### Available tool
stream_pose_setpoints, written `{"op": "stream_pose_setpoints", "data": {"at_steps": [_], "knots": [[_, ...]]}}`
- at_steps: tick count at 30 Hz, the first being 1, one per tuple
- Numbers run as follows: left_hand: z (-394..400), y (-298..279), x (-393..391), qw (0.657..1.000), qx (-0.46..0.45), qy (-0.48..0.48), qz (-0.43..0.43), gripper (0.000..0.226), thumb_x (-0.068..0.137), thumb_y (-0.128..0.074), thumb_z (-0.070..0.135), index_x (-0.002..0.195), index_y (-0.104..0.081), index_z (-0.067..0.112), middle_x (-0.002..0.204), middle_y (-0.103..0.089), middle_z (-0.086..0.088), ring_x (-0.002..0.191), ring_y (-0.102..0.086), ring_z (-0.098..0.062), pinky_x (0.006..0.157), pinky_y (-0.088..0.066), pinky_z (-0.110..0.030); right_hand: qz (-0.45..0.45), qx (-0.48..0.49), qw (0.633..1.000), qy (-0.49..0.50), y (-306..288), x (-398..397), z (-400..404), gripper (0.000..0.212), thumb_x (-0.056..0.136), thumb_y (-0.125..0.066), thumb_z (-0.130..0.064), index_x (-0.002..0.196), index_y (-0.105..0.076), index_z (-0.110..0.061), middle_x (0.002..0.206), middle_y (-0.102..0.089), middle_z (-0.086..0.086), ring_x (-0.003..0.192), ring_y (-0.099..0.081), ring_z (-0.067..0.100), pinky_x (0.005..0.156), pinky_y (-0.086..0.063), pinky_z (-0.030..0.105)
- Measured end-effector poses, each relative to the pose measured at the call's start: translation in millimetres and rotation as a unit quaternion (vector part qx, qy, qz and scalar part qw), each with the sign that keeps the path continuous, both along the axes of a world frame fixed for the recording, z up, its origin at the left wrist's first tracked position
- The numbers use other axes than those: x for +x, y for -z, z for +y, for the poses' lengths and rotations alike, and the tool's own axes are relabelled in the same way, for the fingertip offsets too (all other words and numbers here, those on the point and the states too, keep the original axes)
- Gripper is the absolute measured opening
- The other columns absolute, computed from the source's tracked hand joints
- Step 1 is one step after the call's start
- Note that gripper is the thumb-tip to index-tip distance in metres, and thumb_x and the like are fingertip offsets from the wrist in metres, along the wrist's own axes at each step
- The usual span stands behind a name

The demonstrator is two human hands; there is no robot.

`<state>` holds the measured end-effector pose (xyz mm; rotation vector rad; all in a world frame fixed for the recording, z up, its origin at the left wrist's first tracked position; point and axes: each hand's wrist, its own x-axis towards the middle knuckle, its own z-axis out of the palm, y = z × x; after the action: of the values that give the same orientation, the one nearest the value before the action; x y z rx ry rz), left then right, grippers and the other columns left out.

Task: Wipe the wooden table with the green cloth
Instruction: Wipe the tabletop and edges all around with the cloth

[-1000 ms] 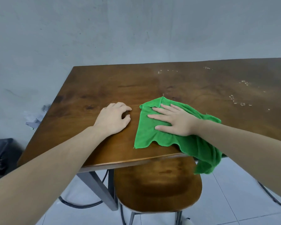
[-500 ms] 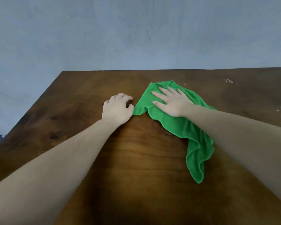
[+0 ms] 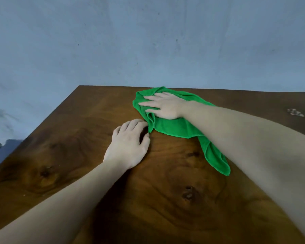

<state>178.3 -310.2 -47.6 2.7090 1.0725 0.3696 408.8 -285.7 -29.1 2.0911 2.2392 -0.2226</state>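
Observation:
The green cloth [image 3: 174, 126] lies bunched on the dark wooden table [image 3: 63, 155], its front part at the table's far edge and a tail trailing back toward me on the right. My right hand [image 3: 163, 107] presses flat on the cloth with the fingers spread and pointing left. My left hand [image 3: 128, 143] rests on the bare wood just left of the cloth, fingers curled under, knuckles touching the cloth's folded edge.
A grey-blue wall [image 3: 148, 41] rises right behind the table's far edge. White crumbs or spots [image 3: 295, 112] sit on the wood at the far right. A dark object [image 3: 2, 150] shows beyond the table's left edge.
My right hand has pushed the cloth away from me, from the near edge to the far edge of the table. My left hand slid forward a little. The view leaned in over the table.

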Motion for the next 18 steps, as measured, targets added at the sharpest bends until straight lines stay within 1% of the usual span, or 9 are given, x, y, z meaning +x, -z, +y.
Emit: {"op": "stream_pose_setpoints", "data": {"at_steps": [4,7,10,12,14,16,18], "knots": [[-1.3,-3.2,-0.4,1.000,-0.011,-0.003,0.005,0.041,0.101,-0.032,0.047,0.139,-0.043,0.039,0.147,-0.038,0.019,0.142,-0.023,-0.006,0.119,-0.010,-0.040,0.021,-0.012,0.997,0.066,-1.6,31.0,9.5,0.060,0.100,-0.013,-0.070,0.157,-0.011,-0.052,0.171,-0.005,-0.012,0.157,-0.002,0.018,0.126,0.001,0.045],[-1.8,-4.7,0.6,1.000,-0.019,-0.006,0.018,0.041,0.101,-0.031,0.048,0.139,-0.042,0.041,0.149,-0.037,0.019,0.143,-0.022,-0.006,0.120,-0.009,-0.040,0.018,-0.012,0.993,0.119,-0.5,55.1,-8.6,0.063,0.100,-0.012,-0.069,0.159,-0.008,-0.048,0.171,-0.006,-0.007,0.157,-0.003,0.019,0.126,-0.002,0.046],[-1.5,-5.8,2.1,0.999,-0.024,-0.008,0.023,0.041,0.101,-0.031,0.049,0.140,-0.041,0.041,0.150,-0.035,0.019,0.144,-0.021,-0.006,0.120,-0.008,-0.040,0.005,0.016,0.989,0.148,5.6,58.0,-24.9,0.063,0.101,-0.011,-0.066,0.160,-0.009,-0.044,0.171,-0.008,-0.003,0.157,-0.005,0.021,0.126,-0.005,0.047],[-2.0,-6.0,2.5,0.999,-0.025,-0.009,0.023,0.041,0.101,-0.030,0.049,0.140,-0.041,0.040,0.150,-0.035,0.019,0.144,-0.021,-0.006,0.120,-0.008,-0.040,-0.013,0.034,0.989,0.142,7.6,53.7,-27.7,0.063,0.102,-0.012,-0.064,0.161,-0.009,-0.041,0.171,-0.009,-0.001,0.157,-0.007,0.024,0.125,-0.006,0.048],[-3.6,-5.6,2.4,1.000,-0.023,-0.011,0.017,0.041,0.101,-0.031,0.048,0.139,-0.042,0.040,0.150,-0.036,0.019,0.143,-0.021,-0.006,0.120,-0.008,-0.040,-0.023,0.033,0.994,0.098,5.3,49.5,-24.3,0.063,0.103,-0.012,-0.063,0.161,-0.008,-0.041,0.171,-0.008,-0.003,0.157,-0.006,0.024,0.125,-0.005,0.049],[-4.6,-5.7,1.8,1.000,-0.017,-0.011,0.010,0.041,0.100,-0.031,0.048,0.138,-0.043,0.040,0.149,-0.037,0.020,0.143,-0.022,-0.006,0.120,-0.010,-0.040,-0.021,0.014,0.998,0.052,1.2,44.7,-16.6,0.061,0.103,-0.012,-0.063,0.160,-0.006,-0.044,0.171,-0.002,-0.007,0.157,-0.003,0.025,0.125,-0.001,0.048],[-3.9,-6.5,1.8,1.000,-0.018,-0.013,0.011,0.041,0.100,-0.031,0.049,0.138,-0.043,0.040,0.149,-0.037,0.019,0.143,-0.022,-0.006,0.120,-0.010,-0.040,-0.013,0.001,1.000,0.028,-0.3,41.4,-7.3,0.060,0.102,-0.012,-0.067,0.159,-0.004,-0.049,0.171,0.001,-0.010,0.157,0.000,0.026,0.126,0.002,0.047]]}}
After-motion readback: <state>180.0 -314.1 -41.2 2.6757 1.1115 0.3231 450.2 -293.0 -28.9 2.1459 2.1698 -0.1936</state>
